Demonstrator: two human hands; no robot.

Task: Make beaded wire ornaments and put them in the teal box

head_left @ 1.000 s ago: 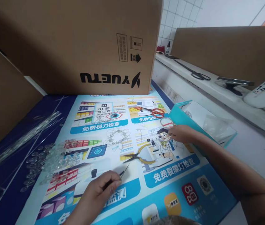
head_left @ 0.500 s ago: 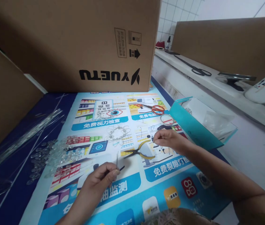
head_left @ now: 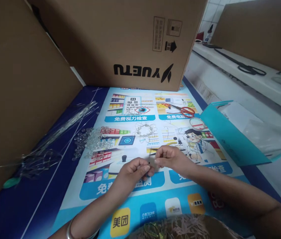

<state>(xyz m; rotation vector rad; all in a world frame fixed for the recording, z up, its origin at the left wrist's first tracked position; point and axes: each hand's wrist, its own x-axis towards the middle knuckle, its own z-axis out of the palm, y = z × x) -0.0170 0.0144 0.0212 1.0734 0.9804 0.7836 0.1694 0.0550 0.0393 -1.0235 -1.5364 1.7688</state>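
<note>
My left hand [head_left: 133,170] and my right hand [head_left: 170,158] meet fingertip to fingertip low over the printed poster mat [head_left: 130,191]. The left pinches a thin dark needle [head_left: 149,160] that stands upright between the two hands. The right thumb and forefinger are pinched right beside the needle on a fine strand that is too thin to make out. Just beyond the hands lie a small wired cluster of clear beads [head_left: 144,130] and, to the left, a pile of loose clear beads [head_left: 93,141].
A large YUETU cardboard box [head_left: 130,43] stands at the back, and a cardboard panel [head_left: 18,99] on the left. Clear rods [head_left: 63,124] lie at the left. Red scissors [head_left: 183,110], a tape roll [head_left: 197,123] and a teal folder [head_left: 230,141] lie to the right, with black scissors [head_left: 251,68] on the ledge.
My right hand has come back from the tape roll toward me, and my left hand has moved right to meet it. The view has shifted left and down.
</note>
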